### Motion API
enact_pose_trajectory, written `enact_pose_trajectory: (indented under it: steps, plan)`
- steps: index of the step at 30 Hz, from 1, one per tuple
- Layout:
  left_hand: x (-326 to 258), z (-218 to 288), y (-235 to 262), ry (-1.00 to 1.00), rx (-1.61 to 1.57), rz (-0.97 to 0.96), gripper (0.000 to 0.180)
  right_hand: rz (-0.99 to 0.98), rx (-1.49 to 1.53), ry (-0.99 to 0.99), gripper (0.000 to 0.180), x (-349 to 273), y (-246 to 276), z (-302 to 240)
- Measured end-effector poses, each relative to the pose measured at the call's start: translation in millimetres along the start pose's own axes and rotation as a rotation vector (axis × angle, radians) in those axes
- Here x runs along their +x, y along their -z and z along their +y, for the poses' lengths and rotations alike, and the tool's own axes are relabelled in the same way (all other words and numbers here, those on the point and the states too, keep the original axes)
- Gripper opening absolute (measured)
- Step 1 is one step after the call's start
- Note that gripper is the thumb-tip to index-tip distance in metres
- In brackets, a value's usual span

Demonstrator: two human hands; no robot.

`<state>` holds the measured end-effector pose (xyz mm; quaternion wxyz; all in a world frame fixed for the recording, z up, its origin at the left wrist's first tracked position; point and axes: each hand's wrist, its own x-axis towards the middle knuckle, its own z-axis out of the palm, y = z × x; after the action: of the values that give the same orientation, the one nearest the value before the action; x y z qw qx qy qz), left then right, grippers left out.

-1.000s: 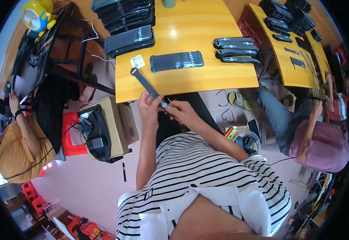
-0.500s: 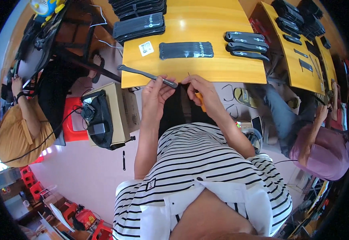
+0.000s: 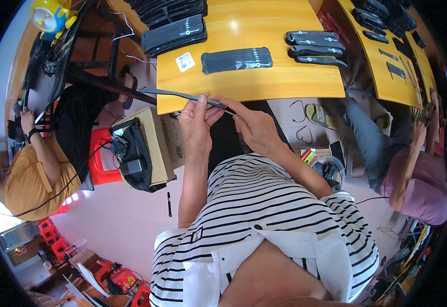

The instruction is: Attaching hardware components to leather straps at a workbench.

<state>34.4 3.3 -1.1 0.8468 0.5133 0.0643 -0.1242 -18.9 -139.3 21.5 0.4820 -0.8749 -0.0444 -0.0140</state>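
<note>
A long dark grey strap (image 3: 175, 93) runs level just in front of the table's near edge. My left hand (image 3: 197, 125) is closed round its right part, thumb on top, and the free end points left. My right hand (image 3: 258, 128) meets it at the strap's right end, its index finger stretched to the tip. A thin dark point (image 3: 229, 110) shows between my right fingers, close to the strap's end. The orange handle seen earlier in this hand is hidden by the hand now.
On the yellow table (image 3: 295, 84) lie a bundle of straps (image 3: 237, 60), a white label (image 3: 185, 62), folded straps (image 3: 315, 50) at the right and stacked straps (image 3: 175, 36) at the left. A carton (image 3: 157, 148) stands at my left. Co-workers sit left and right.
My right hand has closed in on the strap's right end and turned, so its orange handle no longer shows. The strap's free end has moved slightly left.
</note>
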Motion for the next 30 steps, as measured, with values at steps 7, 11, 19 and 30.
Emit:
enact_pose_trajectory:
  steps: [7,11,19,30]
  plan:
    - [-1.4,-0.9,-3.3,0.009,0.011,0.015,0.023,0.060,-0.029,0.039,0.049,-1.5,-1.5,5.0]
    - [-0.9,-3.0,-0.8,0.023,-0.030,0.011,0.024,0.069,-0.048,0.065,0.047,-2.2,1.1,3.7]
    - [-4.4,-0.9,-5.0,0.027,-0.065,0.011,0.022,0.079,-0.030,0.081,0.049,-2.1,0.4,8.8]
    - [2.1,-3.9,-3.9,0.095,-0.009,0.050,0.017,0.111,-0.228,0.111,0.046,-5.2,-1.7,5.4]
